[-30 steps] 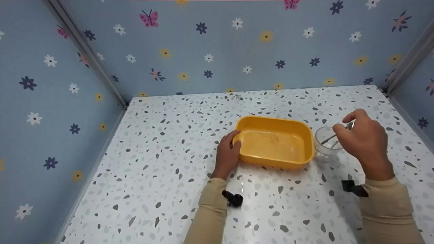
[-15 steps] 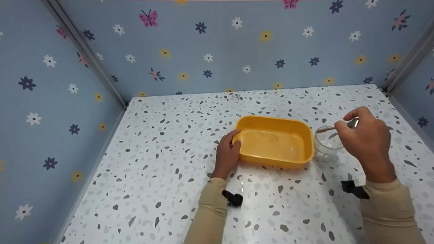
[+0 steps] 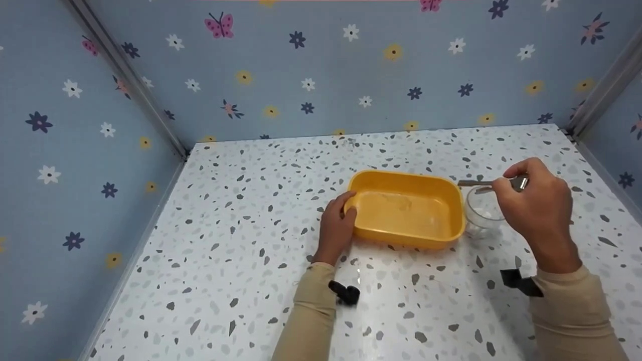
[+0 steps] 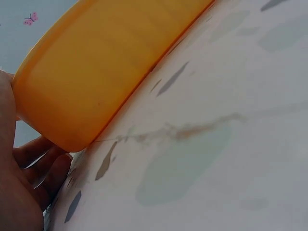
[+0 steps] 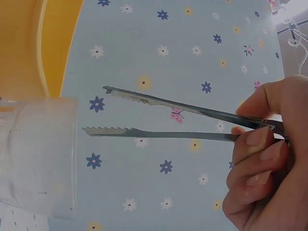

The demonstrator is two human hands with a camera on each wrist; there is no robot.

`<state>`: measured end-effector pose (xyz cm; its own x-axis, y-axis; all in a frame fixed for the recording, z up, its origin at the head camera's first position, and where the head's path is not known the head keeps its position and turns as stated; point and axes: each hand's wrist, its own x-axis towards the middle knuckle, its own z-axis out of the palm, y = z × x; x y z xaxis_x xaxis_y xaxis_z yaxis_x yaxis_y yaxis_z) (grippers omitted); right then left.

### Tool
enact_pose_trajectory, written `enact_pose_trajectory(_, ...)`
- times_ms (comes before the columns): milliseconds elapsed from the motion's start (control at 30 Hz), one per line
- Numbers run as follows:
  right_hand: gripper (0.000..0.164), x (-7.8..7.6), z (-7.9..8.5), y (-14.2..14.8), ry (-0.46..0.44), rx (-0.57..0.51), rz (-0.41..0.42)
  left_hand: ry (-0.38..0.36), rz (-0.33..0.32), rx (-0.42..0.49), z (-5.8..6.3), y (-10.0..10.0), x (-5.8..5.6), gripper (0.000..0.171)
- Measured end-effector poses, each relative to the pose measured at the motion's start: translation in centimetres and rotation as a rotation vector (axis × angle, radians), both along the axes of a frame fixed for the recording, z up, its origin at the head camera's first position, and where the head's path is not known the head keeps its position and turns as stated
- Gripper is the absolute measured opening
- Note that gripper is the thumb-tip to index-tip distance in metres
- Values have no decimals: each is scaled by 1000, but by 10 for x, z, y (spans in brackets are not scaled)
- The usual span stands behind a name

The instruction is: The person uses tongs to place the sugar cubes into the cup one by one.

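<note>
My left hand (image 3: 337, 228) grips the left end of a yellow rectangular plastic tub (image 3: 401, 238), thumb at its rim and fingers along the outside. In the left wrist view several fingertips (image 4: 60, 166) sit by the tub's lower corner. Metal tongs (image 5: 178, 134) are pinched in my right hand (image 3: 539, 210). Their two serrated tips stand apart with nothing between them, above the mouth of a clear glass (image 3: 484, 228). From the head, the tips point left towards the tub's far right corner. What the glass contains is hard to make out.
The glass stands close beside the tub's right end on a white speckled table (image 3: 241, 250). A blue flower-patterned panel (image 3: 331, 65) rises behind the table, with more panels at left and right.
The tongs have come up from inside the glass and swung level, their tips now over its rim near the tub. My left hand and the tub have stayed put.
</note>
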<state>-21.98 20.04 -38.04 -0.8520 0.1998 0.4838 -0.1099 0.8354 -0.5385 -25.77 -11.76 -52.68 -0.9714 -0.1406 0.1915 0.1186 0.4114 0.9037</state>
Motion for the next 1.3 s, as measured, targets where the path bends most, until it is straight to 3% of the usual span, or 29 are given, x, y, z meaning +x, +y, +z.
enact_pose_trajectory(200, 16, -1, -5, -3, 12, -36, 47, 7, -3, 3, 0, 0, 0, 40)
enact_pose_trajectory(367, 14, 0, -7, -6, 8, -79, 142, 12, -3, -3, 0, 1, 0, 39)
enact_pose_trajectory(700, 6, 3, -6, -10, -178, -145, 276, 8, -3, -15, 3, 0, 0, 38)
enact_pose_trajectory(900, 6, 3, -5, -13, -228, -182, 407, 9, 2, 5, 3, 0, 1, 38)
enact_pose_trajectory(1300, 7, 1, -14, -16, -357, -134, 662, 4, -11, 16, 1, 0, 1, 39)
